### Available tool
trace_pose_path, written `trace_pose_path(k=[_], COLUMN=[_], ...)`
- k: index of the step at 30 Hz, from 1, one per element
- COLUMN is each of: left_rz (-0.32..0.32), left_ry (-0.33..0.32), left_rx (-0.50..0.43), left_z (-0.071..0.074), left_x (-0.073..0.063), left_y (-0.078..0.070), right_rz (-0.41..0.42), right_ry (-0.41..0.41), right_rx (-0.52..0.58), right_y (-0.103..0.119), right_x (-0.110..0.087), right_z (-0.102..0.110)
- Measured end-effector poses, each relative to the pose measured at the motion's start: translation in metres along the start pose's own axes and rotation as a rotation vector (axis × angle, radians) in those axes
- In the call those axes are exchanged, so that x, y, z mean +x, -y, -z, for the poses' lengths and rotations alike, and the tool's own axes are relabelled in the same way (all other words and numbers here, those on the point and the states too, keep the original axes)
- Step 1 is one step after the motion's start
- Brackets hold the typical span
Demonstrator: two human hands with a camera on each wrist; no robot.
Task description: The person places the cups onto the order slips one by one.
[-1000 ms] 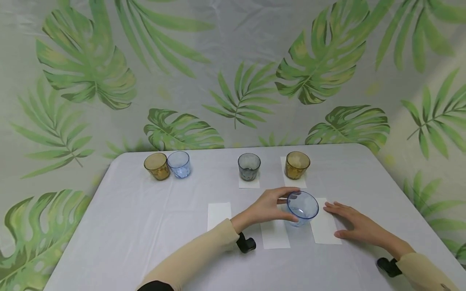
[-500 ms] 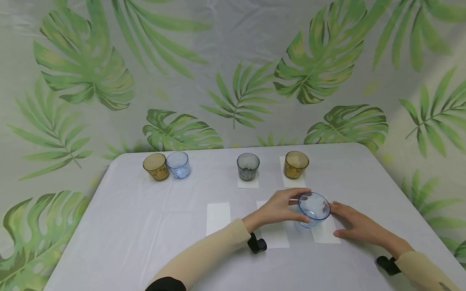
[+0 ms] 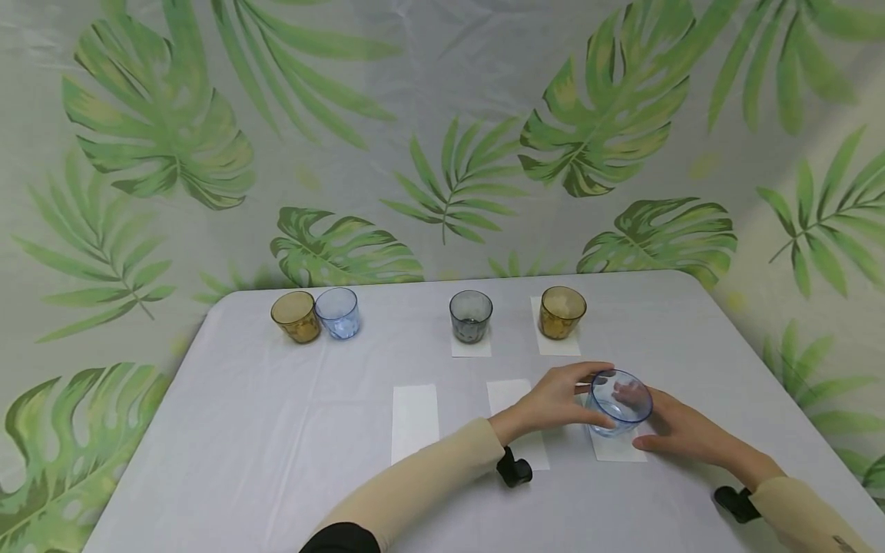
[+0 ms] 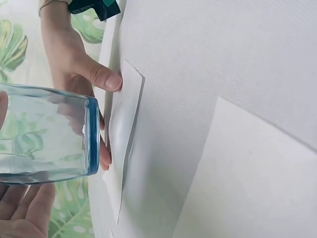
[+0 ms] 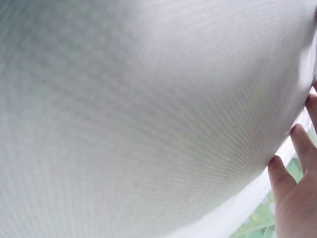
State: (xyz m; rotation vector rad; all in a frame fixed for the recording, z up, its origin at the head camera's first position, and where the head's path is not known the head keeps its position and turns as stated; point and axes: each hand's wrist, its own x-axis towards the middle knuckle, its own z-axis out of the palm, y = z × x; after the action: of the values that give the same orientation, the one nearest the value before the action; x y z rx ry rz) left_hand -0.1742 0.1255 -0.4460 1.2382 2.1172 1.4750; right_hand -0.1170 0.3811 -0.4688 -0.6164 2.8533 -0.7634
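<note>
A clear blue glass cup (image 3: 620,405) is gripped by my left hand (image 3: 556,397), thumb on the near side and fingers on the far side. It is upright, over the far part of the rightmost white paper card (image 3: 620,448). The left wrist view shows the cup (image 4: 44,136) apart from the card (image 4: 130,111). My right hand (image 3: 691,432) rests at that card's right side, holding nothing; its fingertips are partly hidden behind the cup. In the right wrist view the fingers (image 5: 304,153) touch the white tablecloth.
A grey glass (image 3: 471,319) and an amber glass (image 3: 562,315) stand on two cards at the back. Farther left, another amber glass (image 3: 296,317) stands beside a blue glass (image 3: 339,315). Two more white cards, left (image 3: 415,418) and middle (image 3: 508,392), lie in front.
My left hand has carried the blue cup rightward, from between the middle and right cards to over the right card. The right hand has stayed nearly in place.
</note>
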Motion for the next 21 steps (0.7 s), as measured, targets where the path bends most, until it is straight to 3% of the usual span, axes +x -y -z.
trace_pose_path(k=[13, 21], left_rz=[-0.005, -0.003], left_ry=[-0.012, -0.014], left_rx=[0.049, 0.142], left_z=[-0.016, -0.022], left_x=[0.008, 0.013], left_y=[0.004, 0.008], right_rz=[-0.006, 0.003], right_ry=[-0.026, -0.041], right_rx=[0.011, -0.001], right_y=[0.001, 0.002], right_x=[0.0, 0.0], right_z=[0.0, 0.0])
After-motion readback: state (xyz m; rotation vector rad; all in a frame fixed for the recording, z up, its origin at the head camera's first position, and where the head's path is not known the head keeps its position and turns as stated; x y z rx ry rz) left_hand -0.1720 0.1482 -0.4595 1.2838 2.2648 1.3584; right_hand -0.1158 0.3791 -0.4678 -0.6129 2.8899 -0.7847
